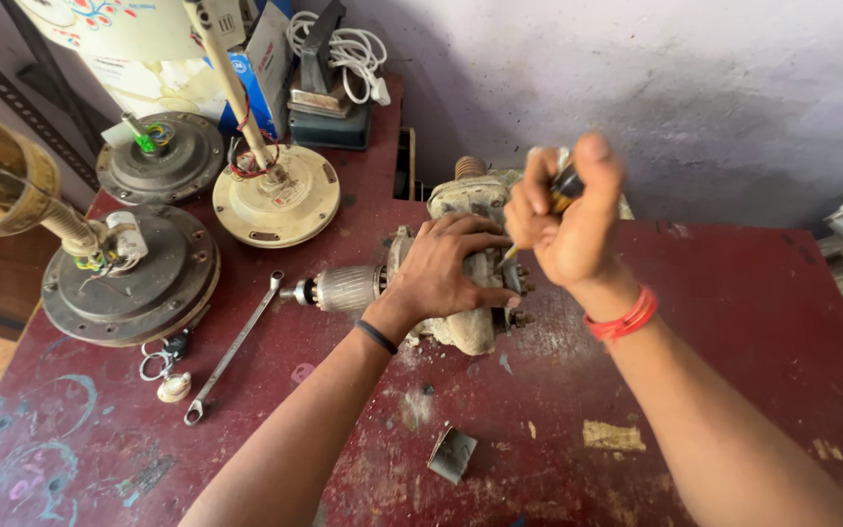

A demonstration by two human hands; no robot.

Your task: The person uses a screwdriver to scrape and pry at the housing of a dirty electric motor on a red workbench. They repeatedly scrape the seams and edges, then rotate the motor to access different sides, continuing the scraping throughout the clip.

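— Where is the motor [461,283] relative to your grip?

— It lies on the red table [734,322], under your left hand [441,273], which presses flat on it, fingers apart. Your right hand [563,210] is clamped on a screwdriver [539,220].

— Which way does it point?

— Its long axis lies left-right; the shaft [339,289] points left, toward the wrench [234,348].

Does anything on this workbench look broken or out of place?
Yes. The red table has paint chipped and scraped off in patches. The ceiling fan motors at left have loose coloured wires sticking out. A small bent metal scrap lies loose near the front edge.
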